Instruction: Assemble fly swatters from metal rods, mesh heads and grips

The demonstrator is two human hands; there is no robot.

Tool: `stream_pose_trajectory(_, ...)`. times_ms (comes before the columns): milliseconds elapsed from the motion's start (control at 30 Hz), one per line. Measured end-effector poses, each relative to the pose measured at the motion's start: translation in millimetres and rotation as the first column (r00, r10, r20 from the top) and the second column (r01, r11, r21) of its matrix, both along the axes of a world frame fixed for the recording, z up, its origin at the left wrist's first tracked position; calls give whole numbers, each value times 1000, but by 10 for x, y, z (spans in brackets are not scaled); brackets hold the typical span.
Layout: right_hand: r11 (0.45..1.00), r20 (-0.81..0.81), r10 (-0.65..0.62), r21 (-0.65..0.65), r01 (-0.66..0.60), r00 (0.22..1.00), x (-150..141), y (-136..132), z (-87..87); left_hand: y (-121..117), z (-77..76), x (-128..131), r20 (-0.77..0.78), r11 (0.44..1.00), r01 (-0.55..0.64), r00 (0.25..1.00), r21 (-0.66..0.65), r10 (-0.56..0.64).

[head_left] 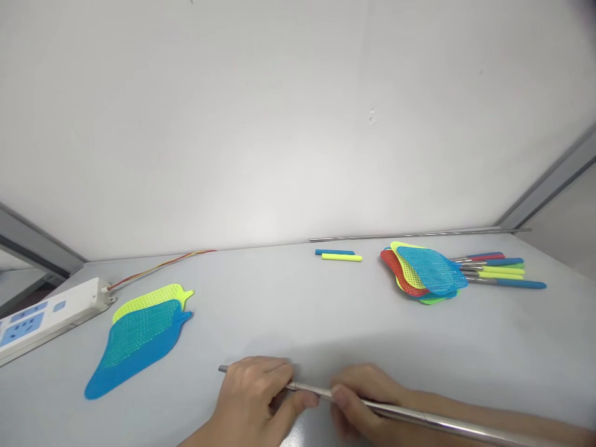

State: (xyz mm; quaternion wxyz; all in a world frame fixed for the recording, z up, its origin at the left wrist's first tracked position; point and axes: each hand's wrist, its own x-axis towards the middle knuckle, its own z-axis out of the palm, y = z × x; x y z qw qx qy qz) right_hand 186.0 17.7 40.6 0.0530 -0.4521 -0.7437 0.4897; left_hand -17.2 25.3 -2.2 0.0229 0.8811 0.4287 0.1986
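Observation:
A thin telescopic metal rod [419,419] lies across the near edge of the table, its tip poking out at the left. My left hand [256,400] is closed round the rod near that tip. My right hand [363,397] pinches the rod a little further right, thumb and fingers pressed on it. Two loose swatter heads, one blue [135,351] and one yellow-green [149,299], lie overlapped to the left of my hands.
A pile of assembled fly swatters [431,272] with coloured handles [498,270] lies at the right rear. Two loose grips, blue [334,252] and yellow [341,257], sit mid-table. A long rod [419,235] rests against the wall. A white power strip [41,320] lies far left.

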Motion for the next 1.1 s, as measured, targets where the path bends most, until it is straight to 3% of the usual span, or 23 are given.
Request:
stream_pose_trajectory(200,999,11,33,-41,-33,999,-14,27,6,-3,17,5,-2,1000,7,1000,-11,-7)
stream_pose_trajectory(600,997,-25,-20,-80,18,999,20,21,34,-5,31,11,-12,995,61,998,-78,-62)
stream_pose_trajectory(733,994,-89,-89,-78,82,992,25,14,-68,7,12,24,16,997,29,999,-76,-28)
stream_pose_trajectory(933,985,-208,-170,-19,170,963,31,-2,-278,26,23,70,12,979,-31,999,-200,34)
stream_pose_trajectory(1100,962,-241,-273,-68,265,931,-2,-7,-324,46,31,66,41,976,-86,995,-200,96)
